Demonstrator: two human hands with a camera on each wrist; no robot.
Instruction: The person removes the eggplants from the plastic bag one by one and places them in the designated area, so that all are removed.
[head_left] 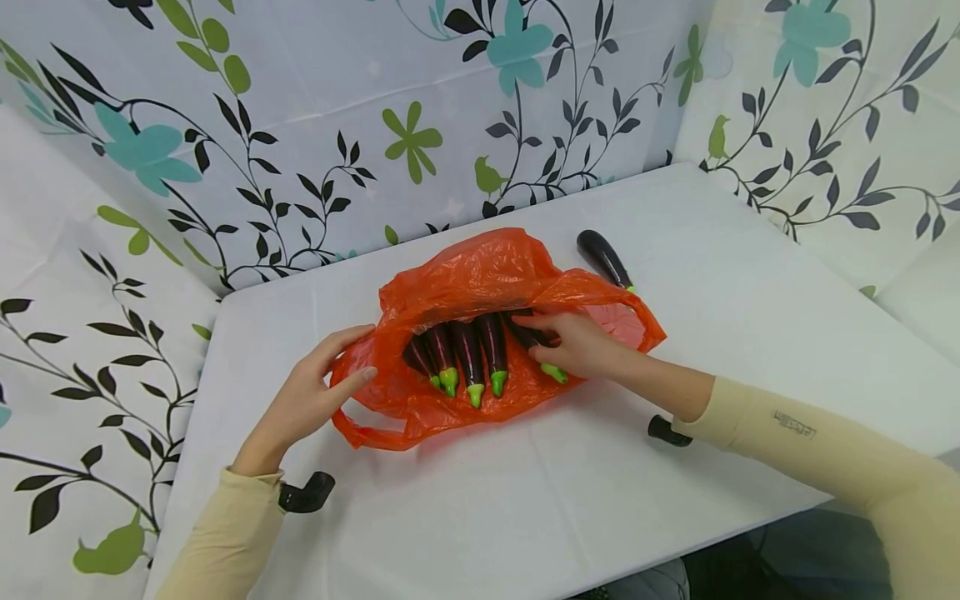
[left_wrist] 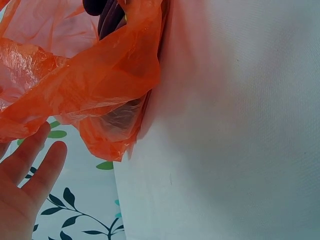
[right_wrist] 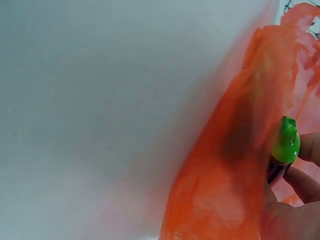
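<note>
We mark one eggplant point(head_left: 527, 333) right of frame centre, in the mouth of the orange bag point(head_left: 472, 271), pinched by the right hand's point(head_left: 576, 340) fingers. Left hand point(head_left: 311, 390): fingers loosely spread at the bag's left edge, no grip visible. Thin plastic could sag and snag the green stem point(head_left: 553, 372). We find printing point(head_left: 795, 425) on the right sleeve point(head_left: 750, 421), too blurred to read.

From above the near side of the orange bag point(head_left: 474, 277), the head view looks forward and down; each wrist view, closer, faces the end on its own side; all three share the orange bag.
</note>
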